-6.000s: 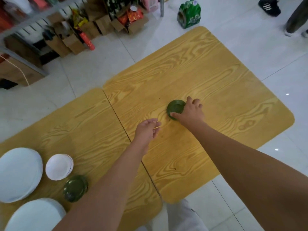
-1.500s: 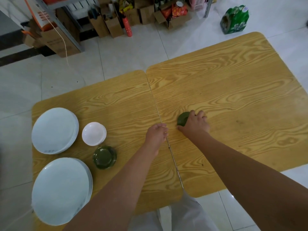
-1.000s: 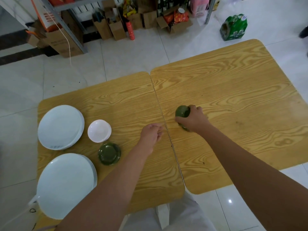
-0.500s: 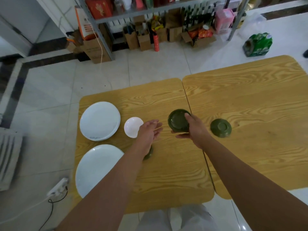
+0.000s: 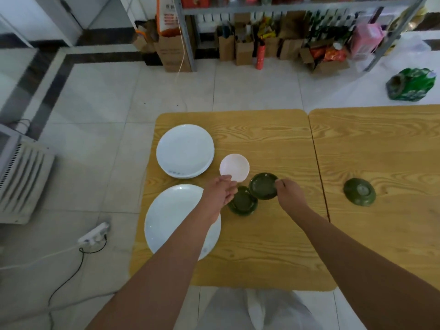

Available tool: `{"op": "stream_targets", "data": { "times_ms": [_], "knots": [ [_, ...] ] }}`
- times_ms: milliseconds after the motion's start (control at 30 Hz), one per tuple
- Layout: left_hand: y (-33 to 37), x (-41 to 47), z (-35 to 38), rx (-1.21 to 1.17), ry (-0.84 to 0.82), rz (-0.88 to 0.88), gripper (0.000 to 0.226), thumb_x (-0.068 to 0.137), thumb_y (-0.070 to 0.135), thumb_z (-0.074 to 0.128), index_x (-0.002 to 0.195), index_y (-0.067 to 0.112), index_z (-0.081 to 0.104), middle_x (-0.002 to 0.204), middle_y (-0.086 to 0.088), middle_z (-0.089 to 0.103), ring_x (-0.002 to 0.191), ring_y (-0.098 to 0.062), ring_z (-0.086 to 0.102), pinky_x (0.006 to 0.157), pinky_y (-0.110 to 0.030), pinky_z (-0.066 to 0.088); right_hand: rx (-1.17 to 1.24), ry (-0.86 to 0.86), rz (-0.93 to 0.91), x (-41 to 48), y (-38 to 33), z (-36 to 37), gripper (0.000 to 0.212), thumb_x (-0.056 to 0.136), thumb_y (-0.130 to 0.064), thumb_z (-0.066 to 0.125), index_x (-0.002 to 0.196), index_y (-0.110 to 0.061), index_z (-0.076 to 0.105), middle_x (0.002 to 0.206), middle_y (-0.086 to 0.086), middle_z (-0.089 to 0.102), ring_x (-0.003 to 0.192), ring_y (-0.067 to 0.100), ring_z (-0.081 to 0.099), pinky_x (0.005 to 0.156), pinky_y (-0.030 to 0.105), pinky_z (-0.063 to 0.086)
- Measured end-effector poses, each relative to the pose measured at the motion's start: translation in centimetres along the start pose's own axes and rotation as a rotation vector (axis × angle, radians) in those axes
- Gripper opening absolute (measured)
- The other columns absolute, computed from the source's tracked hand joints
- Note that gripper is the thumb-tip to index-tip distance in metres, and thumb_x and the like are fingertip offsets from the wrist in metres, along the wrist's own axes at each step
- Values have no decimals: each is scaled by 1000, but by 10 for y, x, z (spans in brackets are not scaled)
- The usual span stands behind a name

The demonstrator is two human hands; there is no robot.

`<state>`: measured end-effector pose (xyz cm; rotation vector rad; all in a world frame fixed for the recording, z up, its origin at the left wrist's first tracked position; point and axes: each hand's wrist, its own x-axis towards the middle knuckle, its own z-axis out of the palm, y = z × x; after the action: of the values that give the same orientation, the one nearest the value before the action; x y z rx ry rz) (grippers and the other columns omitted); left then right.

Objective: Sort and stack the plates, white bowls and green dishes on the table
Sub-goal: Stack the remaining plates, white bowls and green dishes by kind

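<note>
My right hand (image 5: 289, 194) holds a green dish (image 5: 263, 186) by its right rim, just above and right of the green dishes (image 5: 242, 204) resting on the table. My left hand (image 5: 220, 192) hovers with loosely curled fingers and nothing in it, beside that green stack and over the near edge of the white bowls (image 5: 234, 167). A stack of white plates (image 5: 185, 150) sits at the far left, a larger stack of white plates (image 5: 171, 217) nearer me under my left forearm. One more green dish (image 5: 359, 191) lies upside down on the right table.
Two wooden tables meet at a seam (image 5: 319, 167). On the floor at the left lie a power strip (image 5: 94, 235) with a cable and a white appliance (image 5: 22, 182). Shelves with boxes (image 5: 242, 47) stand beyond, a green pack (image 5: 412, 84) at far right.
My right hand picked one green dish up from the right table and carried it left to the green stack. An upside-down green dish stays behind. The view swung left.
</note>
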<state>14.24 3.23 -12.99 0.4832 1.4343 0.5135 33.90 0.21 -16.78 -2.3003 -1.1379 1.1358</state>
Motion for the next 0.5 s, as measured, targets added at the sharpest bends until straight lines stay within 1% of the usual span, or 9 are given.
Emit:
{"op": "stream_targets", "data": {
  "times_ms": [67,133,233,300,400,433,500],
  "knots": [
    [-4,-1,-10,6,-4,-8,30,96,16,59,126,17,60,118,-5,69,106,-17,67,97,-33,52,-52,-34,-5,-1,-1,11,38,103,-25,38,91,-3,66,89,17,66,76,25,57,66,33,40],
    [-8,-3,-17,23,7,-27,28,97,19,57,125,19,59,117,-2,69,107,-17,66,98,-33,52,-92,-50,-27,-1,0,20,31,102,-22,43,89,-9,68,86,11,66,74,21,56,65,32,41],
    [-14,-5,-25,31,19,-45,30,98,20,56,128,17,57,118,-2,68,107,-17,66,98,-33,52,-91,-32,-54,-5,0,31,21,99,-20,52,103,-10,70,85,3,64,79,20,57,68,30,40],
    [-16,-5,-28,28,29,-60,33,98,19,56,131,17,57,117,-4,68,106,-17,66,98,-33,52,-76,-32,-57,-6,-1,36,22,98,-21,54,112,-13,69,86,2,65,81,23,61,69,31,44],
    [-17,-5,-31,25,39,-70,34,98,16,56,132,16,56,117,-6,68,106,-18,66,98,-32,52,-54,-42,-58,-7,-3,44,27,99,-22,53,120,-14,67,88,6,68,84,30,67,76,39,56],
    [-17,-5,-31,28,39,-70,35,98,16,57,132,16,56,118,-6,67,106,-18,66,97,-32,52,-45,-43,-59,-6,-3,46,28,99,-22,52,121,-13,66,88,6,69,83,30,68,77,42,57],
    [-19,-4,-32,26,36,-69,35,98,16,56,133,16,56,119,-6,67,107,-18,66,98,-32,52,-29,-42,-57,-6,-3,49,27,99,-21,52,120,-14,66,85,8,69,74,29,69,75,43,59]
  ]
}}
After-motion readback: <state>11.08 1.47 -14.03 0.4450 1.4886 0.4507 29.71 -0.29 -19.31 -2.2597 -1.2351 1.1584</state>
